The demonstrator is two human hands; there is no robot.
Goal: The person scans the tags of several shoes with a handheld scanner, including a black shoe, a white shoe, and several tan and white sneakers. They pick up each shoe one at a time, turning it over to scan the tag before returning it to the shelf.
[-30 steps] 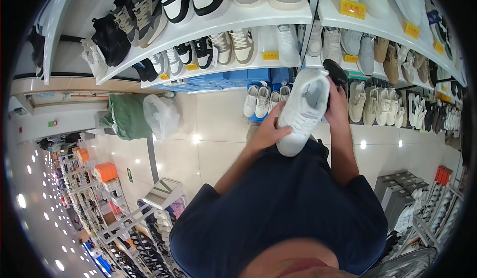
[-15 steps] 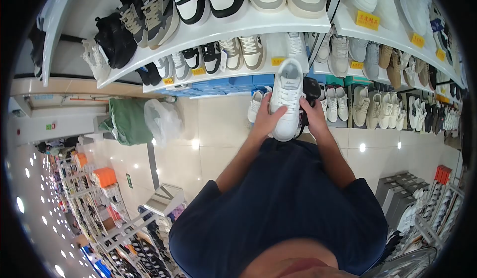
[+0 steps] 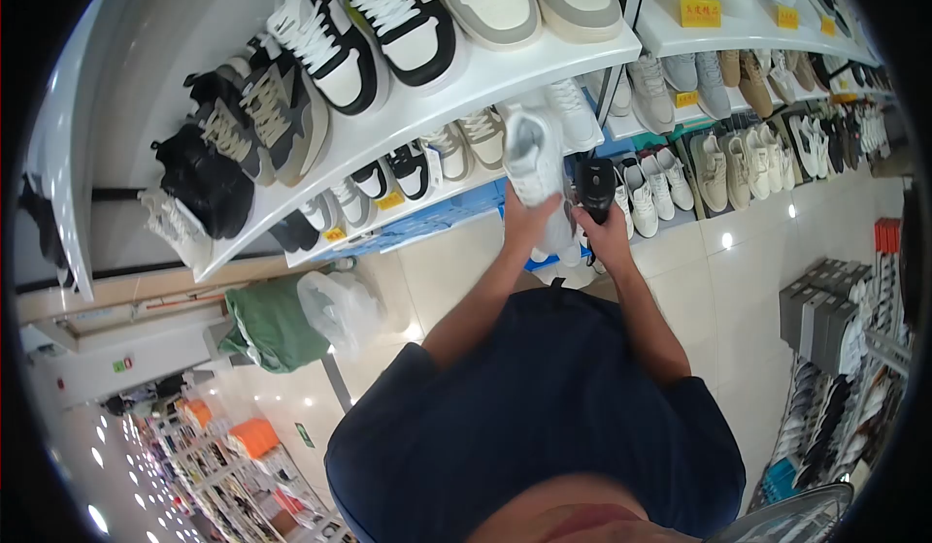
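Note:
My left hand (image 3: pixel 525 223) grips a white sneaker (image 3: pixel 533 158) from below and holds it up close to the middle shelf (image 3: pixel 485 179), toe pointing up. My right hand (image 3: pixel 604 232) is closed around a black handheld scanner (image 3: pixel 593 186), just right of the sneaker. Both arms reach forward from my dark blue shirt.
Curved white shelves (image 3: pixel 466 77) carry rows of black-and-white, grey and beige sneakers with yellow price tags (image 3: pixel 700 12). More white shoes (image 3: pixel 652 182) line the low rack ahead. A green bundle (image 3: pixel 272 325) and a clear plastic bag (image 3: pixel 340 305) lie at the left. Grey boxes (image 3: pixel 825 315) stand at the right.
My left hand lifted the white sneaker up and left toward the middle shelf. My right hand let go of the shoe and now holds only the scanner. My view tilted.

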